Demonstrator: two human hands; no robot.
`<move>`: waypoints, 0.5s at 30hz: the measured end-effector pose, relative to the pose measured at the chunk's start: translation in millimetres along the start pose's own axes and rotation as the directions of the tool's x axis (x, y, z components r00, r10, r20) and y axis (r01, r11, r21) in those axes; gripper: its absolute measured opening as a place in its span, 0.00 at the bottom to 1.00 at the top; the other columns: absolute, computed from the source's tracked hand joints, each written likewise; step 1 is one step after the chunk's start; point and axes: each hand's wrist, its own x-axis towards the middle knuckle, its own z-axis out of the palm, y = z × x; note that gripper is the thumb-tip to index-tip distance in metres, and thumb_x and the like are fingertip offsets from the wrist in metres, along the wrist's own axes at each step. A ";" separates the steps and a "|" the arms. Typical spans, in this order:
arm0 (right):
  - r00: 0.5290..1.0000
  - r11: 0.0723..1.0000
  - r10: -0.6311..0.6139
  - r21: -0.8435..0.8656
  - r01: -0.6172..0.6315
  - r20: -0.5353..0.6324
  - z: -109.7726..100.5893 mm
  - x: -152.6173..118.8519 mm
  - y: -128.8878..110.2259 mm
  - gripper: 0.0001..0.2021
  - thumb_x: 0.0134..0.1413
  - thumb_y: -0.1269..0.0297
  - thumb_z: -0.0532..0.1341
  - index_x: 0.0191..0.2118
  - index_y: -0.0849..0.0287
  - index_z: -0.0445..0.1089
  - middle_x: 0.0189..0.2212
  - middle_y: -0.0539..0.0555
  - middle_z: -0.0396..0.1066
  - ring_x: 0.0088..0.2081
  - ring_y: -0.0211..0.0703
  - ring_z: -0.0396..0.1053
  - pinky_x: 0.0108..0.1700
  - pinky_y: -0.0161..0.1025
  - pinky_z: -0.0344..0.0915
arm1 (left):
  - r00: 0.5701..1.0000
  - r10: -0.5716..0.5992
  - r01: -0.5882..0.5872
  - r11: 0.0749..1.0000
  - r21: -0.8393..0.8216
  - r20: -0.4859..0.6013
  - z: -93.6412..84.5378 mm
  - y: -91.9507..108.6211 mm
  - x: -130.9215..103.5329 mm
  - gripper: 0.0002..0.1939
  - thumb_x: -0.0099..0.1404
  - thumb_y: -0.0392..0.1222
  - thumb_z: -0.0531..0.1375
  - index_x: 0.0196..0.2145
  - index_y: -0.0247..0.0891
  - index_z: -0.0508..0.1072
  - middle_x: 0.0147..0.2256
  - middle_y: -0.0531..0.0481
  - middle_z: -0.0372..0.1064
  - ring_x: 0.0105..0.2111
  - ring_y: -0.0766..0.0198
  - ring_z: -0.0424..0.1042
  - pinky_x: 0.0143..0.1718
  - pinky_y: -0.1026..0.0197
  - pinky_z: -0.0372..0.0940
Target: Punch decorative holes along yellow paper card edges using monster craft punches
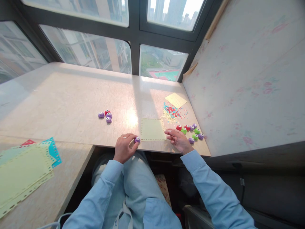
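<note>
A pale yellow sheet of paper (152,129) with small punched holes along its edges lies near the table's front edge. At its lower left corner, my left hand (125,147) is closed on a small purple craft punch (137,139) with a white round button. Close to the sheet's right edge is my right hand (177,140), its fingers half curled and apart, with nothing visible in them; whether a fingertip touches the paper I cannot tell. Several red, green and purple punches (196,131) stand just right of this hand.
Behind the sheet lie scattered red, blue and yellow paper bits (172,111) and a plain yellow sheet (176,100). A small group of punches (108,120) stands to the left. Punched coloured sheets (26,171) are piled at far left. A papered wall (240,79) bounds the right side.
</note>
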 end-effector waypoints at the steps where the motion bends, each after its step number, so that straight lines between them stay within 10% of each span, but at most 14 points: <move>1: 1.000 1.000 -0.016 -0.006 0.016 0.003 -0.4 0.6 0.8 0.12 0.44 0.67 0.71 0.37 0.61 0.74 0.38 0.57 0.77 0.27 0.33 0.72 0.16 0.24 0.58 | 1.000 -0.001 0.001 1.000 0.000 -0.001 0.1 -0.1 -0.1 0.08 0.65 0.44 0.58 0.40 0.42 0.74 0.42 0.48 0.75 0.42 0.55 0.70 0.45 0.53 0.63; 15: 0.995 0.981 -0.099 -0.164 0.102 0.027 3.7 1.6 8.5 0.18 0.36 0.60 0.73 0.34 0.64 0.74 0.35 0.60 0.77 0.19 0.28 0.63 0.14 0.25 0.47 | 1.000 -0.007 0.007 1.000 0.002 -0.003 1.4 -1.5 -1.1 0.09 0.65 0.44 0.59 0.41 0.41 0.75 0.43 0.47 0.75 0.43 0.55 0.70 0.46 0.53 0.63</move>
